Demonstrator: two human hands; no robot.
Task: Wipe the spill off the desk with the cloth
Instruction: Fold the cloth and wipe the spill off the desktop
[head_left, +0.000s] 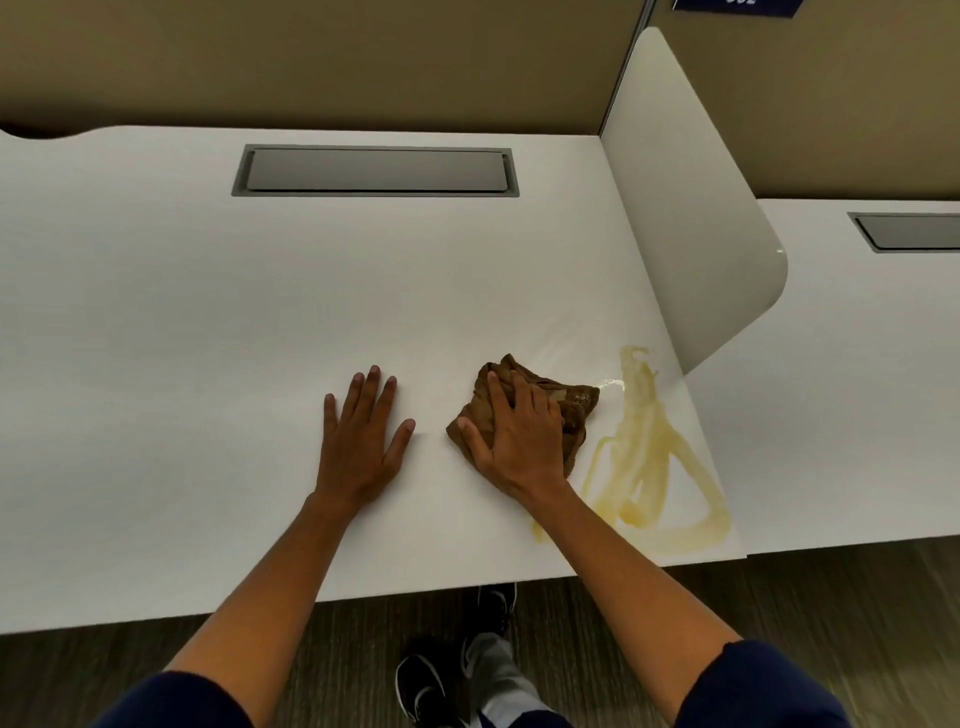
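Our right hand (519, 431) presses the crumpled brown cloth (571, 402) onto the white surface (182, 312), fingers spread flat. The yellow spill (649, 467) lies just right of the cloth. Our left hand (358, 441) rests flat, fingers straight.

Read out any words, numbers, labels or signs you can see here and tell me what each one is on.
Blue sign on the partition at the top edge: white characters, cut off by the frame and blurred, not readable.
Brown cloth: a pale mark, too blurred to tell if it is text.
Desk, its grey hatch and the black shoes: no readable text.
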